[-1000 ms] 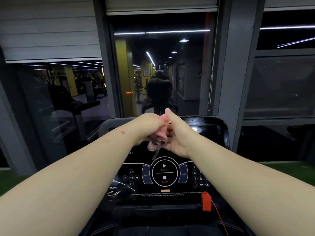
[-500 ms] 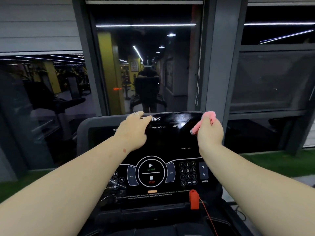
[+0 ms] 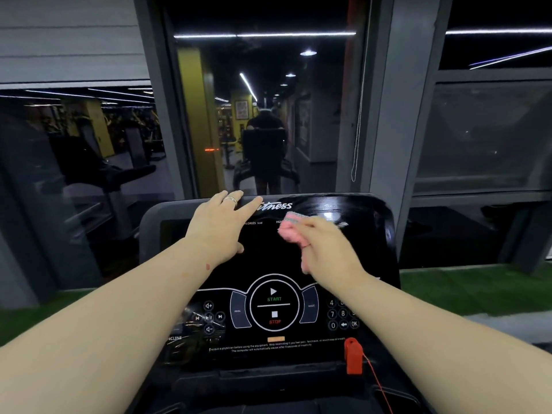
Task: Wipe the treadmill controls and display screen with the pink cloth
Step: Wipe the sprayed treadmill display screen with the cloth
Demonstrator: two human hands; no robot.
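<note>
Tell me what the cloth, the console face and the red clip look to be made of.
Cloth: soft pink fabric, bunched in the right hand; weave blurred. Console face: glossy black plastic or glass, mirroring ceiling lights. Red clip: likely hard moulded plastic, matte.

Dark window (image 3: 263,115), grey pillar (image 3: 397,115), ceiling strip lights (image 3: 263,34), green turf (image 3: 478,291)

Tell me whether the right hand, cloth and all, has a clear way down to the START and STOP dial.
Probably yes. The right hand holds the pink cloth on the upper display, and the START/STOP dial lies just below it with only bare black panel between. The left hand rests at the top left, out of the way.
</note>
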